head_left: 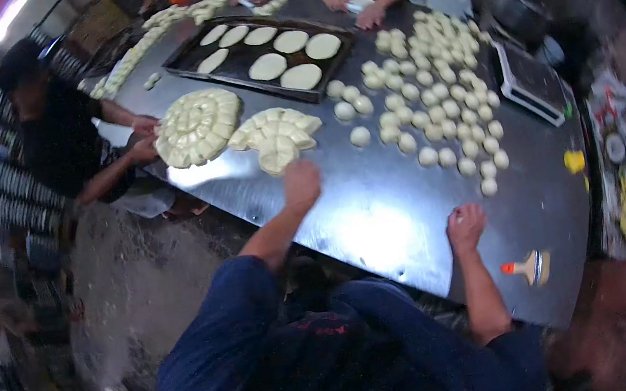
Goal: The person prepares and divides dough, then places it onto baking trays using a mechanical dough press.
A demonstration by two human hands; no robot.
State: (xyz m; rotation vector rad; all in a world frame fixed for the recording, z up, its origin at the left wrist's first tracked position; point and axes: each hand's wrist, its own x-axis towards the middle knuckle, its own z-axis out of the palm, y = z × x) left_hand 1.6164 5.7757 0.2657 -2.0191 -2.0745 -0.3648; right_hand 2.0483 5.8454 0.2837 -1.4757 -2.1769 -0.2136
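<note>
My left hand (302, 185) is closed, its fingers right at the lower edge of a fan-shaped piece of cut dough (274, 134); whatever it grips is hidden behind the knuckles. To its left lies a large round of dough (198, 127) scored into many small segments. My right hand (467, 225) is curled closed just above the steel table (364, 228), with a small pale spot showing by the fingers. Dough balls (489, 187) lie beyond it, and a pastry brush (530, 268) with an orange-tipped handle lies nearer me on its right.
A dark baking tray (179, 58) holds several flat dough ovals. At the left, a person (47, 126) has both hands at the large dough round. Other people's hands (369, 13) work across the table. A flat scale (530, 83) and a yellow object (574, 161) sit at the right.
</note>
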